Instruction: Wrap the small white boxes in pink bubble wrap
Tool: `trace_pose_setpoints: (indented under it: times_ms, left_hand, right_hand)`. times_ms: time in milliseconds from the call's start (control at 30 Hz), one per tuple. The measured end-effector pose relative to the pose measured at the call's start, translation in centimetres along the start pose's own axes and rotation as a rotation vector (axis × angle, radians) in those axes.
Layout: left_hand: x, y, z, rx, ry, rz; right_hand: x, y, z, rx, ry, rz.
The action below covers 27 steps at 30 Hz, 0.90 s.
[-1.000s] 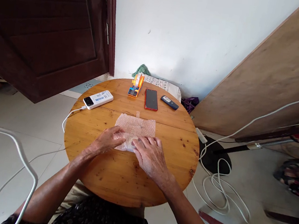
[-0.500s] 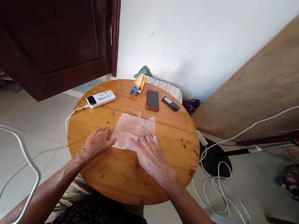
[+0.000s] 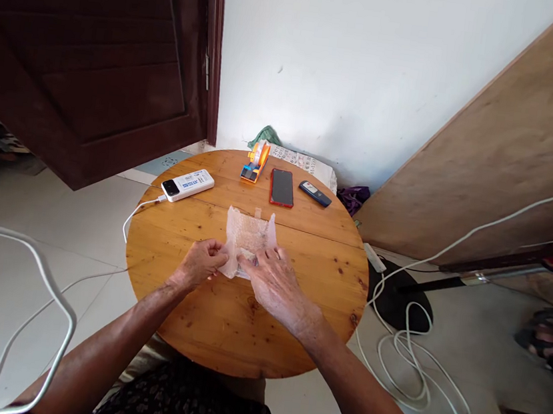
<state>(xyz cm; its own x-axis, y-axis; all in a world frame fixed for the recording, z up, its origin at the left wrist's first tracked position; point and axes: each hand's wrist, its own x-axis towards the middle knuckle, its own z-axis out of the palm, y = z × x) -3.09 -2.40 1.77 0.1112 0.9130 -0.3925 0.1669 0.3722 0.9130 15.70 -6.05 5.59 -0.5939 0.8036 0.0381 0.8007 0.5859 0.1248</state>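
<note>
A sheet of bubble wrap [image 3: 249, 228] lies in the middle of the round wooden table [image 3: 286, 329], its left and right sides standing up. My left hand [image 3: 202, 262] is closed, pinching the left edge of the wrap between thumb and fingers. Over the near part of the sheet rests my right hand [image 3: 280, 285], fingers stretched forward and pressing down. Beneath those fingers is a small, pale item, mostly hidden, whose kind I cannot make out. A short clear strip [image 3: 258, 212] shows at the wrap's far edge.
Along the far side stand an orange tape dispenser [image 3: 256, 162], a red-edged phone [image 3: 282, 188] and a dark remote-like device [image 3: 315, 193]. A white power bank [image 3: 188, 185] with a cable [image 3: 143, 207] lies at the left. More white cable [image 3: 404, 357] coils on the floor at right.
My left hand has moved right and closed on the bubble wrap's left edge, lifting it inward. The right side also stands up now. My right hand stays pressed in nearly the same spot.
</note>
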Motion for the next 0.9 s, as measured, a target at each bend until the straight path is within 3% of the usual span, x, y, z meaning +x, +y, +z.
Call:
trace_pose_setpoints:
  times_ms: [167, 333, 433, 633, 900]
  left_hand:
    - [0.2, 0.4, 2.2, 0.139, 0.032, 0.191]
    - [-0.2, 0.9, 3.2, 0.383, 0.056, 0.318]
    - [-0.9, 1.7, 3.2, 0.537, 0.042, 0.349]
    - [-1.6, 1.7, 2.5, 0.681, -0.129, 0.508]
    - [-1.3, 0.5, 2.4, 0.949, -0.028, 0.632]
  right_hand:
    - [0.0, 0.1, 0.2, 0.032, 0.061, 0.051]
    - [0.2, 0.5, 0.2, 0.145, 0.117, 0.118]
    - [0.2, 0.7, 0.2, 0.194, 0.133, 0.131]
    - [0.1, 1.3, 0.9, 0.263, 0.159, 0.128]
    - [-0.3, 1.6, 1.2, 0.324, 0.16, 0.126]
